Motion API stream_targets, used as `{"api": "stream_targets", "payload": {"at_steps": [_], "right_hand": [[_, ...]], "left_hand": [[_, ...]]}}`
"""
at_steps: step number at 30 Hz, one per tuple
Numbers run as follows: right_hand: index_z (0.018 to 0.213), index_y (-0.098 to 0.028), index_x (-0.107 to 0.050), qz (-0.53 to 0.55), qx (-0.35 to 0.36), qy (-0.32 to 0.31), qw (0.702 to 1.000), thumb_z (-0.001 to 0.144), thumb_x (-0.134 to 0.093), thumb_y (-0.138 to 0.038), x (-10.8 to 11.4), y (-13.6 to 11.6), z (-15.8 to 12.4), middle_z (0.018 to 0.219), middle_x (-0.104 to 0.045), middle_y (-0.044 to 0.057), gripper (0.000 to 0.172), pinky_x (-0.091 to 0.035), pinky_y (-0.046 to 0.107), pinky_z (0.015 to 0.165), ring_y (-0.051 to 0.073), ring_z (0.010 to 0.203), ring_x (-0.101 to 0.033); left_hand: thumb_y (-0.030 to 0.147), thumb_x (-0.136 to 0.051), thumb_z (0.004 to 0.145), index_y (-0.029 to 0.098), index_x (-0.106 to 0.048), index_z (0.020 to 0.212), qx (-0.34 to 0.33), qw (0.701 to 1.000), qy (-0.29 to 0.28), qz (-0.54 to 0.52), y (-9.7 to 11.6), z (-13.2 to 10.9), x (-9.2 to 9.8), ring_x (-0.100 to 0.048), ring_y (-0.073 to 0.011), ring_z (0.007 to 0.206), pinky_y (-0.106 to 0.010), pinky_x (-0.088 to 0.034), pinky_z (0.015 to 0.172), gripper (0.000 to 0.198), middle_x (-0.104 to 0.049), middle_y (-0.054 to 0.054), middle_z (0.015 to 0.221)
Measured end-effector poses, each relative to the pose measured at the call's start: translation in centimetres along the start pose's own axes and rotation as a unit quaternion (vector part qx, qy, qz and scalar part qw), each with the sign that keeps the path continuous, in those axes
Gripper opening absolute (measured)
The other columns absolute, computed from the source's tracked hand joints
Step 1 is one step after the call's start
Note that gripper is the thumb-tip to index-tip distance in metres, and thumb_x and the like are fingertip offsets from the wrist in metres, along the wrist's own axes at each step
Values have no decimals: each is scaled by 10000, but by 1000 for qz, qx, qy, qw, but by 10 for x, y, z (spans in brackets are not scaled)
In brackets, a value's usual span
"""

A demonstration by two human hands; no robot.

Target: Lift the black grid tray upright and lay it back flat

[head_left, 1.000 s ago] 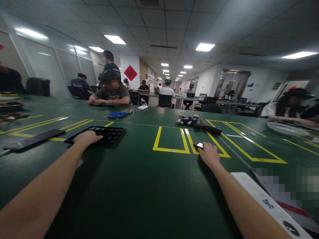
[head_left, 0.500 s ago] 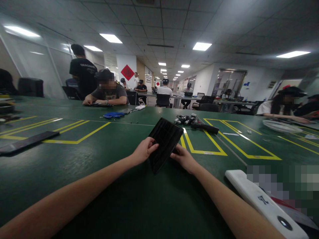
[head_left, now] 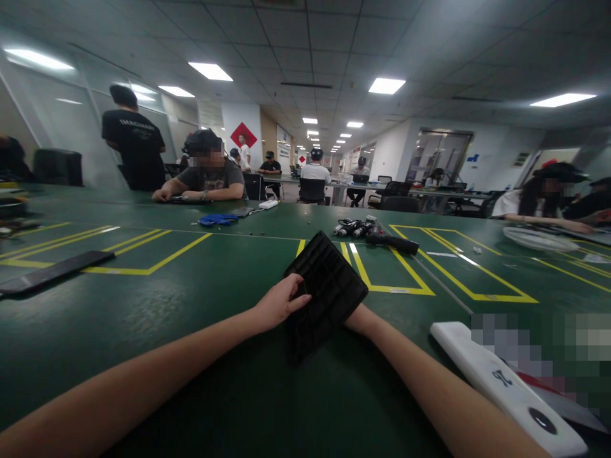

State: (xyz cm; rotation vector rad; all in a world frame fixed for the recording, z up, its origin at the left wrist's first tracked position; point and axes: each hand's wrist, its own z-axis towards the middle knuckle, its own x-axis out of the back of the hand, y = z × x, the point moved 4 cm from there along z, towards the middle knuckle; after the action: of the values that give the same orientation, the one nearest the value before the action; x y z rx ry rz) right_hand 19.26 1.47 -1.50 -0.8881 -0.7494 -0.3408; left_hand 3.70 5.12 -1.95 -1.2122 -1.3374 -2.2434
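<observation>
A black ribbed plastic tray (head_left: 324, 296) is held tilted above the green table (head_left: 191, 356), in front of me. My left hand (head_left: 279, 304) grips its left edge, thumb on the face. My right hand (head_left: 359, 319) is behind the tray's lower right edge; its fingers are hidden by the tray.
A pile of small black and silver parts (head_left: 356, 228) and a black tool (head_left: 394, 242) lie beyond the tray on yellow tape boxes. A long black strip (head_left: 52, 272) lies at left. A white flat device (head_left: 506, 385) lies at right. Other people sit and stand around the table.
My left hand lifted the tray from the table at left and brought it to the middle. My right hand left a small object and went behind the tray, which has tipped nearer to me.
</observation>
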Motion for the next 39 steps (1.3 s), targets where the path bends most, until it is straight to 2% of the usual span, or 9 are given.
{"api": "stream_targets", "payload": {"at_steps": [3,5,8,11,13,17,24,33,39], "right_hand": [[1269,-130,-428,-54,10,23,998,848,-414,-229,-3,1,2,1383,-354,44,433,-224,294,1066,168,1290,-276],[1261,-118,-435,-71,23,45,996,848,-412,-226,-5,4,3,1383,-355,60,427,-235,314,1064,182,1285,-288],[1188,-113,-513,-80,61,60,993,826,-452,-233,-9,10,4,1344,-413,91,386,-255,385,1057,239,1264,-324],[1162,-131,-535,-60,90,87,990,814,-474,-235,-11,16,5,1319,-443,107,368,-270,443,1044,271,1242,-356],[1195,-155,-506,-39,101,95,990,818,-471,-230,-11,17,5,1339,-420,96,386,-275,445,1043,265,1244,-354],[1236,-176,-466,-12,110,86,990,831,-462,-224,-11,15,5,1363,-386,82,407,-239,439,1061,252,1257,-334],[1239,-225,-463,7,108,87,990,827,-469,-217,-12,19,6,1326,-444,48,413,-219,435,1067,234,1226,-385],[1155,-168,-533,28,93,77,992,796,-475,-194,-9,17,4,1250,-521,84,365,-314,433,1012,236,1148,-465],[1161,-187,-538,43,97,75,992,787,-471,-185,-4,8,3,1170,-579,69,380,-364,408,981,245,1155,-455]], "left_hand": [[401,-557,716,159,-466,950,29,998,-24,-54,1,6,9,-385,-113,591,-249,-329,543,348,-385,46,651],[315,-537,739,154,-471,921,95,984,7,-150,-3,9,20,-402,-101,571,-237,-345,528,252,-407,41,647],[100,-497,715,136,-455,850,219,914,106,-324,-15,6,34,-472,-87,569,-229,-411,555,146,-459,16,665],[44,-535,681,119,-462,779,268,864,120,-409,-24,0,34,-545,-100,597,-232,-460,584,144,-523,-24,681],[155,-563,726,123,-471,733,261,874,92,-400,-24,-2,31,-529,-89,519,-201,-434,482,98,-530,-14,624],[354,-603,720,143,-455,680,227,893,34,-387,-17,-4,28,-336,-16,337,-119,-190,308,261,-415,74,484],[234,-628,703,142,-488,814,177,835,-121,-506,-5,-6,17,-368,-5,351,-111,-157,292,201,-537,21,645],[277,-618,714,171,-460,832,165,839,-125,-504,-6,-5,4,-341,-3,307,-107,-136,286,224,-511,56,585],[352,-562,751,193,-442,893,125,913,-90,-379,-10,-3,4,-343,-30,300,-131,-152,294,244,-493,74,524]]}}
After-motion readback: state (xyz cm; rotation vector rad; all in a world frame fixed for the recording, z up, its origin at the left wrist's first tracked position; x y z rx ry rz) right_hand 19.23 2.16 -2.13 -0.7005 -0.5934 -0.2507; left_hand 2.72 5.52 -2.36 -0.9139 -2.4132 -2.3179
